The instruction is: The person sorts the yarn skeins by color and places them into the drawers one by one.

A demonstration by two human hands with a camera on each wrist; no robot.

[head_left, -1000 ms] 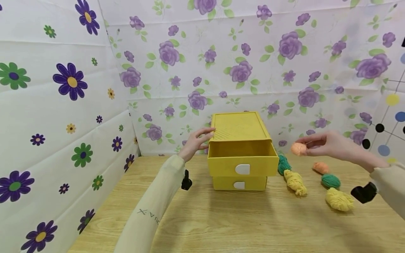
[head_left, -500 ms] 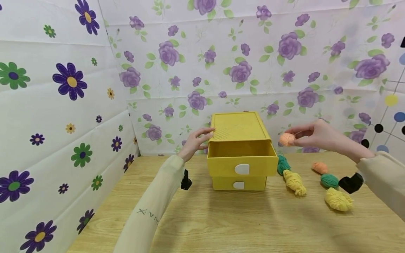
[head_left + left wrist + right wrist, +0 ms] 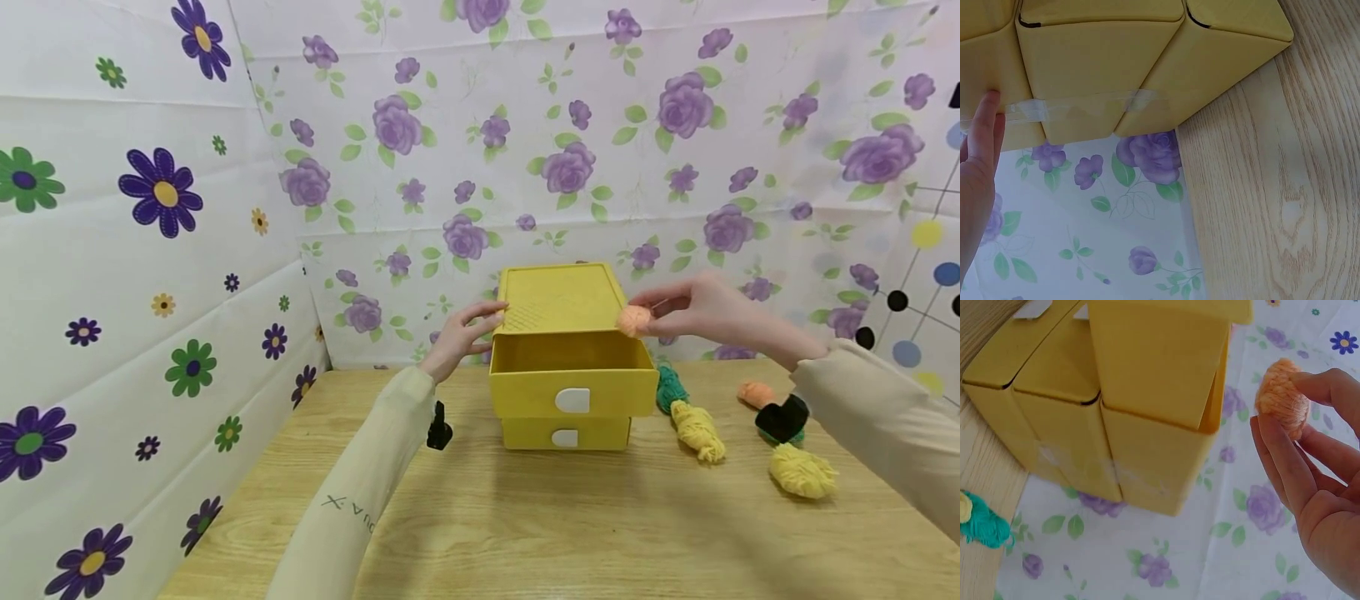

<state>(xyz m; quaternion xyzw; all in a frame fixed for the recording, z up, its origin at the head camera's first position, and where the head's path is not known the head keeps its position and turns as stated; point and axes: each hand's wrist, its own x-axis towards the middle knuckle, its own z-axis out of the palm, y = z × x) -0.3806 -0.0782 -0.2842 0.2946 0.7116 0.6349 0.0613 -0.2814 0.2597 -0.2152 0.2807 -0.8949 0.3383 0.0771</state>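
Observation:
A yellow drawer unit (image 3: 558, 293) stands on the table, its top drawer (image 3: 528, 395) pulled out. Inside that drawer, the visible part shows only bare yellow walls. My left hand (image 3: 459, 340) touches the unit's left side near the top with extended fingers; the left wrist view shows the hand (image 3: 977, 162) against the yellow side wall. Between thumb and fingers, my right hand (image 3: 708, 310) pinches a small peach-orange ball of yarn (image 3: 634, 321), just above the drawer's right edge. In the right wrist view this yarn ball (image 3: 1282, 400) is held apart from the unit.
Right of the unit lie a green yarn skein (image 3: 671, 389) and a yellow one (image 3: 699, 432). Farther right are an orange yarn ball (image 3: 756, 394), a green ball mostly hidden by the right wrist camera (image 3: 783, 419), and a yellow ball (image 3: 802, 472). Flowered cloth (image 3: 420, 208) hangs behind.
My right hand has carried the peach-orange yarn ball leftward and slightly up, from beside the unit to the open drawer's right edge. The left hand stays in place.

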